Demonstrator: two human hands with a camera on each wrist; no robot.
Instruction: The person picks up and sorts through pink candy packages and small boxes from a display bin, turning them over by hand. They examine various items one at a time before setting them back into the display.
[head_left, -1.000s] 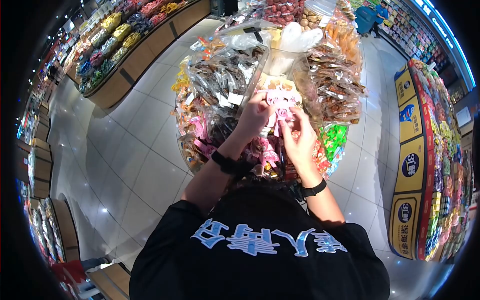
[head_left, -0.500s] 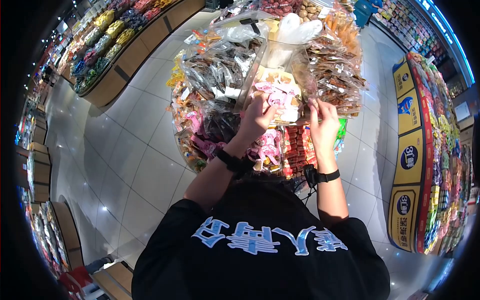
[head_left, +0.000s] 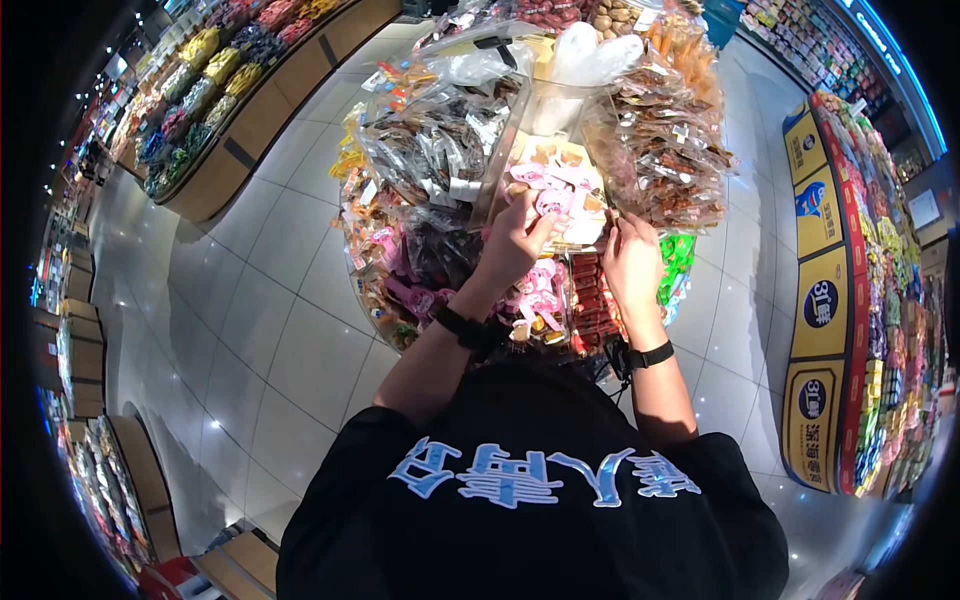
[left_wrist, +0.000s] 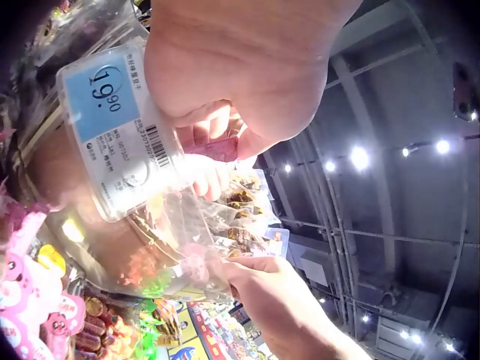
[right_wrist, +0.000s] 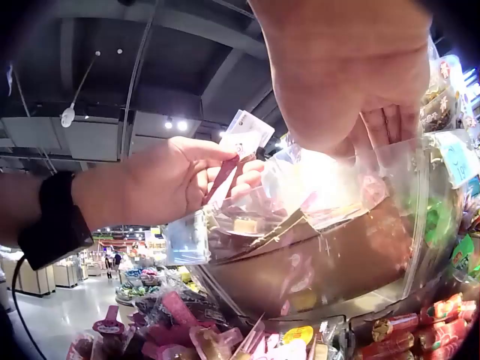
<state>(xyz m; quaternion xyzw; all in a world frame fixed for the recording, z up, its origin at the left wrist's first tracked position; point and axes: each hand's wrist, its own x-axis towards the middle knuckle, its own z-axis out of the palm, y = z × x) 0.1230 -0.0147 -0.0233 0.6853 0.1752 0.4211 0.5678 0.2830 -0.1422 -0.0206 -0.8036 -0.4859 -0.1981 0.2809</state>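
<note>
My left hand (head_left: 515, 245) pinches a pink snack packet (head_left: 553, 203) over a clear bin, the packet's white end standing up from the fingers in the right wrist view. Inside the bin (right_wrist: 315, 259) lie several pink and pale packets (head_left: 565, 165). At its right front corner is my right hand (head_left: 635, 265), its thumb and fingertips together at the clear edge in the left wrist view. I cannot tell whether they hold anything. A blue-and-white price tag (left_wrist: 112, 131) reading 19.90 sits on the bin's front, beneath my left hand.
Bagged brown snacks fill bins to the left (head_left: 440, 130) and right (head_left: 665, 150). Nearer my body lie pink packets (head_left: 540, 290) and red-wrapped sticks (head_left: 590, 290). White plastic bags (head_left: 595, 60) stand behind the bin. A yellow-panelled shelf (head_left: 820, 300) runs along the right.
My right hand moved from beside the left hand out to the bin's right side, then slightly down to its front corner. My left hand stays over the bin with the pink packet.
</note>
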